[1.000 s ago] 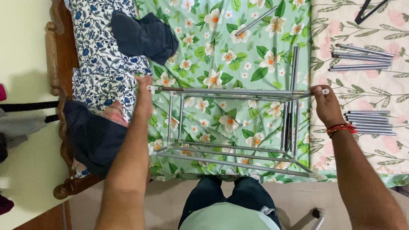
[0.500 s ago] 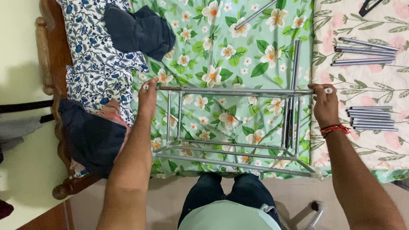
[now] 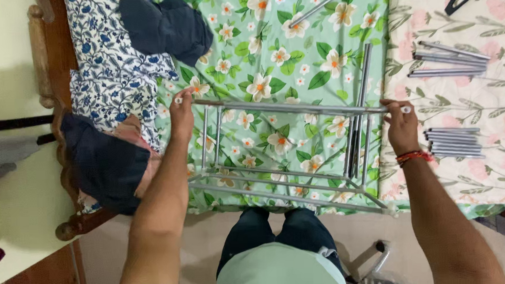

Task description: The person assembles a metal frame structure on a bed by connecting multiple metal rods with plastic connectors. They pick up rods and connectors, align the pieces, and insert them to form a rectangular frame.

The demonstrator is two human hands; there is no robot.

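the left hand [image 3: 181,112] is closing around the left end of a long grey metal rod [image 3: 288,107], fingers wrapped over it by a small white end cap. the right hand [image 3: 400,124] is gripping the rod's right end in the same way, with another white cap showing just beside the thumb; a red thread band [image 3: 415,156] is sitting on that wrist. the rod is running level between the two hands as the top bar of a metal rack frame [image 3: 282,180], which is standing on the near edge of the bed, its lower rails lying close to the person's knees and its uprights rising to the held rod.

under the frame a green bedsheet [image 3: 294,60] with white and orange flowers is covering the middle of the bed. to the right a cream sheet [image 3: 483,92] with pink flowers and green leaves is lying, and on it two bundles of loose grey tubes are resting: an upper bundle [image 3: 447,59] and a lower bundle [image 3: 454,143] just right of the right hand. one single tube [image 3: 317,7] is lying slanted near the top of the green sheet. at the left a blue-and-white flowered cloth [image 3: 110,68] is spreading over the wooden bed end [image 3: 47,54], with a dark navy garment [image 3: 168,26] on top of it. no packages, labels or signs are showing.
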